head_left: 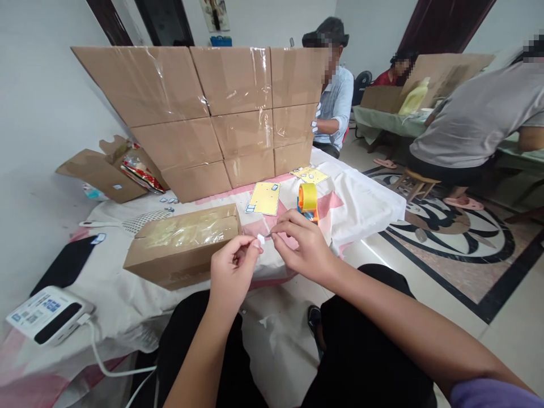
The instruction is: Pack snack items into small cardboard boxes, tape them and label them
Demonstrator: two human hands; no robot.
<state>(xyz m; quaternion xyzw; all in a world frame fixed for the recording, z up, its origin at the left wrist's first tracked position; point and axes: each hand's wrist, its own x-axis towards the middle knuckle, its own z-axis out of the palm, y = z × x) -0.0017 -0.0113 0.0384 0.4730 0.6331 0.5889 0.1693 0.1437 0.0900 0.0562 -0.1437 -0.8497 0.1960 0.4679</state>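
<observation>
My left hand (233,271) pinches a small white piece (260,239), perhaps paper or a sticker, between thumb and forefinger. Close by on the right, my right hand (300,243) is closed too, its thumb and finger pressed round something thin and dark that is too small to name. The fingertips of both hands almost meet above the table's front edge. Just beyond my right hand stands an orange tape dispenser (307,199) with a yellow roll. A yellow sheet (264,198) with small blue-edged stickers lies behind the hands. Left of my left hand lies a taped cardboard box (182,243).
A wall of stacked cartons (242,102) rises at the back of the cloth-covered table (361,198). On the left are a white fly swatter (142,221), a black tablet-like slab (63,263), a white device (49,314) with a cable and an open carton (106,175). Other people sit beyond.
</observation>
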